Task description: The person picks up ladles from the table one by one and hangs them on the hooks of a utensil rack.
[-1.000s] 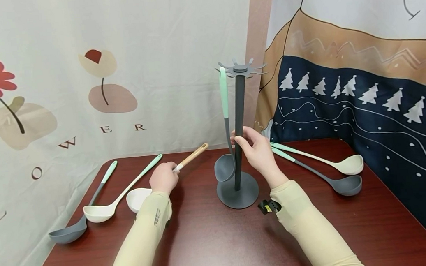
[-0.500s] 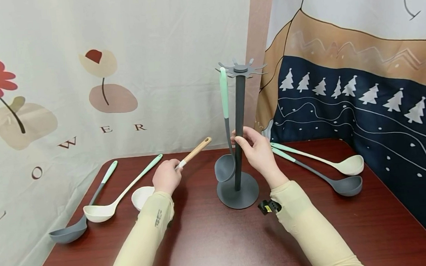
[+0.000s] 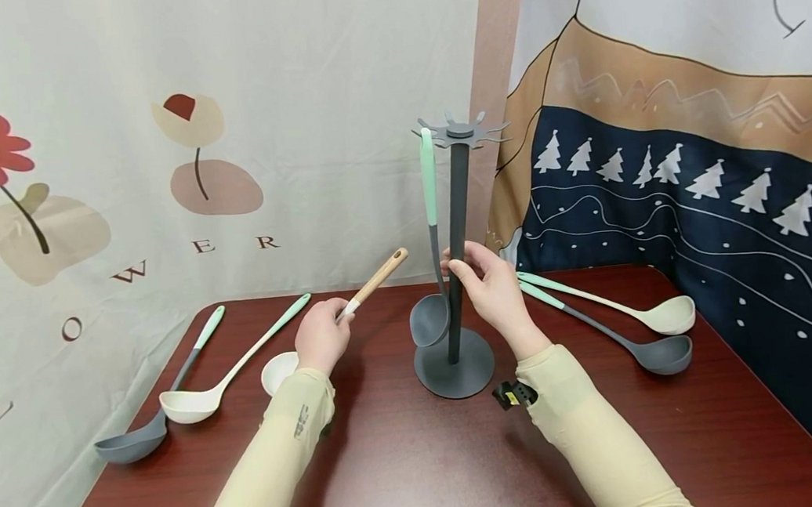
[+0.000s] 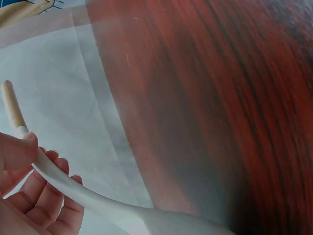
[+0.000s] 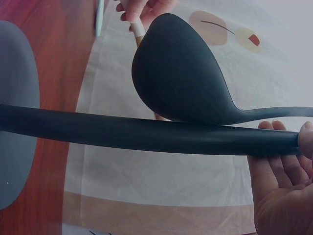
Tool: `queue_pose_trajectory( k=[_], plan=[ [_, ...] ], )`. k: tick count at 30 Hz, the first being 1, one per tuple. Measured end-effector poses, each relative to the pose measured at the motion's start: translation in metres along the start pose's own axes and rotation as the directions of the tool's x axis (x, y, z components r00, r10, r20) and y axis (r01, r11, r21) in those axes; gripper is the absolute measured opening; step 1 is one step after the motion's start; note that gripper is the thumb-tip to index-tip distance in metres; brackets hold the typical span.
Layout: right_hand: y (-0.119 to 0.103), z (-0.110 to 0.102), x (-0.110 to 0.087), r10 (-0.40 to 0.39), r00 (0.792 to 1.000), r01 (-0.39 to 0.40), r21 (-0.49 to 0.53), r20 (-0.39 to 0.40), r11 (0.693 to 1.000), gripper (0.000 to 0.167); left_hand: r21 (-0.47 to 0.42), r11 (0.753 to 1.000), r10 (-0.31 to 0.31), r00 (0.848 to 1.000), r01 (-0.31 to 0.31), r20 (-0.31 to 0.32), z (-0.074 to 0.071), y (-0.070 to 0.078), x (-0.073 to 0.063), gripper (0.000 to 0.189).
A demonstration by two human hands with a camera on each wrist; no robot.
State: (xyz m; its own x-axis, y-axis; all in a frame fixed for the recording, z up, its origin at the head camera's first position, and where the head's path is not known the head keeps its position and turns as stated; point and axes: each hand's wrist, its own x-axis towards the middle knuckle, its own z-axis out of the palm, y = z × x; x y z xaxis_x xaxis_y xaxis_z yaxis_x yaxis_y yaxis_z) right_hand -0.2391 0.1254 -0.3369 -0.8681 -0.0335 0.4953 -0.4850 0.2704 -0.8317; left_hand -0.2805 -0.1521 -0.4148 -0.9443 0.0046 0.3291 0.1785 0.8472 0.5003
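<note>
My left hand (image 3: pixel 323 338) grips a white ladle with a wooden handle end (image 3: pixel 379 277). Its white bowl (image 3: pixel 280 372) shows partly behind the wrist, and the handle slants up to the right. In the left wrist view, thumb and fingers pinch the ladle's white shaft (image 4: pixel 88 196). My right hand (image 3: pixel 492 291) holds the dark grey post of a utensil stand (image 3: pixel 457 203) at mid-height, thumb in front. From the stand's hooked top hangs a grey ladle (image 3: pixel 429 320) with a mint handle, on the post's left side. In the right wrist view the grey bowl (image 5: pixel 178 73) lies close along the post.
To the left lie a grey ladle (image 3: pixel 132 444) and a cream ladle (image 3: pixel 190 406), both with mint handles. A cream ladle (image 3: pixel 668 315) and a grey ladle (image 3: pixel 661 355) lie to the right. Fabric backdrops (image 3: pixel 341 132) rise behind the brown table (image 3: pixel 421 472).
My left hand has moved slightly right and up with the white ladle, its wooden end rising toward the stand. My right hand has stayed on the post.
</note>
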Motion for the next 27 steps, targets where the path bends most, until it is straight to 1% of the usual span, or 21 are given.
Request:
queue_pose_trajectory(
  k=[5,9,15,20,27],
  plan=[
    [0.0,0.0,0.0,-0.007,1.0,0.007,-0.002,-0.001,1.0,0.022,-0.042,0.999,0.026,0.999,-0.028,-0.047,-0.002,0.004,0.0,0.016],
    [0.0,0.0,0.0,-0.009,1.0,0.009,-0.004,-0.003,1.0,0.021,-0.068,0.997,0.037,0.998,-0.041,-0.06,-0.004,0.007,-0.001,0.015],
    [-0.001,0.0,0.0,-0.003,1.0,0.003,-0.004,0.001,1.0,0.021,-0.122,0.992,0.016,0.998,-0.024,-0.068,-0.005,0.01,-0.003,0.015],
    [-0.001,0.0,0.0,-0.001,1.0,0.001,0.001,0.003,1.0,0.022,-0.173,0.985,0.003,0.996,-0.019,-0.089,-0.007,0.014,-0.006,0.016],
    [0.001,-0.001,0.001,-0.004,1.0,0.004,0.001,0.003,1.0,0.023,-0.235,0.97,0.023,0.988,-0.059,-0.153,-0.007,0.02,-0.008,0.017]
  ],
)
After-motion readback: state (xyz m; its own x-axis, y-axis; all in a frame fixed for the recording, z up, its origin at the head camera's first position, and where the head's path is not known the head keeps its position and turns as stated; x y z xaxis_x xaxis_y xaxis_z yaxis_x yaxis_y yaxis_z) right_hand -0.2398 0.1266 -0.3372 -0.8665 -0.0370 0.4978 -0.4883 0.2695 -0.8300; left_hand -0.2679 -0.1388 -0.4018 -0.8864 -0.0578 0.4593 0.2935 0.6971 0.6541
